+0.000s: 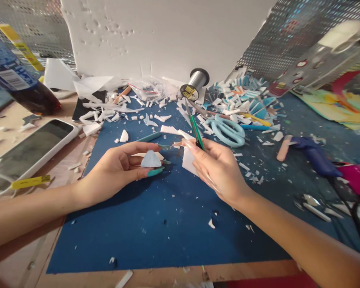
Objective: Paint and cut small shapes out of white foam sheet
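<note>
My left hand (112, 170) is closed lightly on a small pale blue-white wedge of foam (151, 159), held between the thumb and fingers just above the blue mat (132, 232). My right hand (220, 168) grips a slim green craft knife (195, 130), its pointed grey end directed up and away from me. Thumb and forefinger of this hand come together near the left fingertips; whether they also pinch a small scrap is unclear. A flat white piece (189, 162) shows beneath the right fingers, partly covered by them.
Light-blue scissors (228, 130) and a wire spool (195, 84) lie beyond my hands among white and blue scraps (246, 94). A phone (33, 150) and dark drink bottle (27, 88) are left. A blue glue gun (316, 154) lies right. A white foam board (168, 36) stands behind.
</note>
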`<state>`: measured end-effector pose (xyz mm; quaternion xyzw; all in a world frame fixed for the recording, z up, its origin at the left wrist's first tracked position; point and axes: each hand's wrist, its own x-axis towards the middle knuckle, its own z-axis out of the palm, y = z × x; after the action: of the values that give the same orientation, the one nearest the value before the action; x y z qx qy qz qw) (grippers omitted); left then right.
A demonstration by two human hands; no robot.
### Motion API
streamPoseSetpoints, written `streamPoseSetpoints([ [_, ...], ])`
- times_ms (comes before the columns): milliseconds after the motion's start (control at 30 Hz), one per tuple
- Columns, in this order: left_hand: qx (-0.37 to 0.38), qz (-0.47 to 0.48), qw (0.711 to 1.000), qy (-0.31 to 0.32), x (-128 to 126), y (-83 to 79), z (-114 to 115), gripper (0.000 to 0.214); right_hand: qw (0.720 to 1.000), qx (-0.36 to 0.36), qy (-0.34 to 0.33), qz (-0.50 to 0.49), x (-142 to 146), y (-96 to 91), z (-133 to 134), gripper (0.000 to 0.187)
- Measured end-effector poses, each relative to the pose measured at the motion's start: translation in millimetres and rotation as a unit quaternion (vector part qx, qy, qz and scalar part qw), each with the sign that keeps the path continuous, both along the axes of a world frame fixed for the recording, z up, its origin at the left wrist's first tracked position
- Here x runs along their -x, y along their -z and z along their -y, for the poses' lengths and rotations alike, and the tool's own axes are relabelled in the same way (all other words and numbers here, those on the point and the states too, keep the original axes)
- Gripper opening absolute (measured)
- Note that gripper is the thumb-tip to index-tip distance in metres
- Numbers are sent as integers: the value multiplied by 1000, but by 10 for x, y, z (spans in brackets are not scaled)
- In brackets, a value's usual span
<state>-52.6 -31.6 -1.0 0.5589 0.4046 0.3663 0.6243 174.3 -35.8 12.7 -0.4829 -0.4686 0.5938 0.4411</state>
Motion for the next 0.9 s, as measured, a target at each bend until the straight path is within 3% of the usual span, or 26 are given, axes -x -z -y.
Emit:
streamPoseSetpoints([
  [167,-4,-6,1000,0,14,20,-5,42,999,-20,-12,-23,-10,27,4,29],
  [300,-21,-5,999,-38,4,2,4,34,999,-26,-27,-27,7,29,18,28],
  [433,-74,-26,994,-70,0,-23,49,36,993,10,-107,-40,61,-5,70,29],
  [600,-156,-79,981,-81,31,16,95,40,964,84,-220,-121,120,-74,148,23],
  [700,-230,-121,963,-65,54,45,100,35,947,130,-249,-153,123,-105,165,25],
  [900,-385,-209,899,-17,78,0,105,28,936,160,-270,-160,99,-137,161,28],
])
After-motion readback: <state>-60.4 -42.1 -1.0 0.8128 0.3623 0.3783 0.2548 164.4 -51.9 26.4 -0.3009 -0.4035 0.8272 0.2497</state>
